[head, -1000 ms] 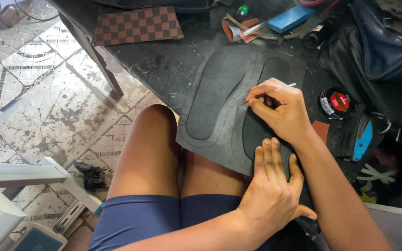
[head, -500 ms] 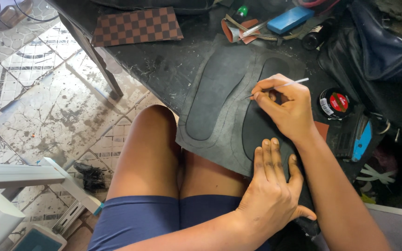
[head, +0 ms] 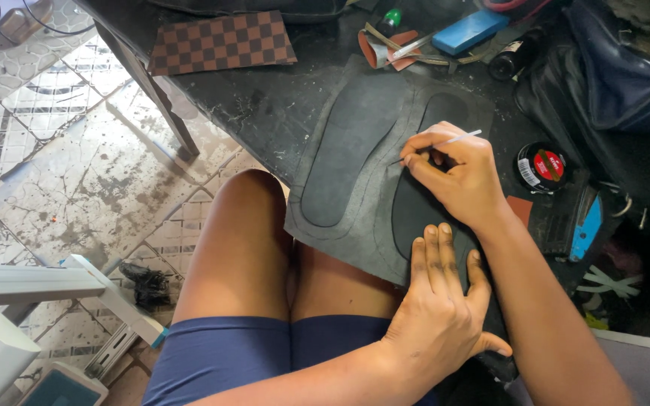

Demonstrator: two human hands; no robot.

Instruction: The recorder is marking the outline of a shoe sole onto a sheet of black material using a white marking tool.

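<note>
A black rubber sheet [head: 380,192] lies across my knees and the edge of a dark table [head: 265,101]. Two dark sole shapes rest on it: one at the left [head: 347,150], one at the right [head: 421,214]. My right hand [head: 457,173] pinches a thin white marking stick [head: 462,138], its tip touching the sheet at the right sole's left edge. A faint traced line runs around the soles. My left hand [head: 441,304] lies flat, fingers together, pressing down the heel end of the right sole.
A brown checkered piece [head: 220,41], a blue block [head: 472,30] and scraps lie at the table's far side. A round black tin with a red lid [head: 542,167] and a dark bag [head: 618,90] sit to the right. Tiled floor [head: 77,165] and a white frame [head: 47,282] are at the left.
My right hand has slid the marking stick farther up along the right sole's edge and tilted it flatter. My left hand has stayed pressed in place.
</note>
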